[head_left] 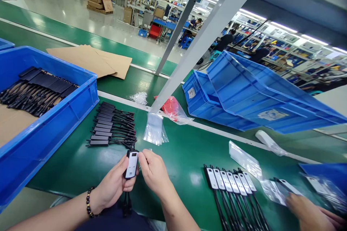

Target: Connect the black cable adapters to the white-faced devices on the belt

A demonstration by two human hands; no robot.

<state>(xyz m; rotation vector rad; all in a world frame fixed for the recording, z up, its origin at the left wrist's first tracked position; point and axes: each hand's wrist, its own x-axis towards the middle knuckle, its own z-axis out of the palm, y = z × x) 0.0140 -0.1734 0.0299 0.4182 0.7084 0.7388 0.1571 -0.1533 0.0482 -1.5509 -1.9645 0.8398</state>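
My left hand (118, 177) is closed round a small black device with a white label face (132, 164), held upright above the near side of the green table. Black cables (127, 205) hang below it. Curled fingers of my right hand (154, 171) pinch the device's upper right edge; anything small between the fingertips is hidden. Just beyond my hands lies a row of black cabled devices (104, 126) without white faces. To the right, several white-faced devices (229, 180) lie side by side, their cables toward me.
A blue bin (73, 112) of black devices stands left. Clear bags (155, 130) and a bag of red pieces (173, 108) lie near the post (187, 50). Blue crates (244, 90) are stacked back right. Another person's hand (306, 207) works beside plastic bags at right.
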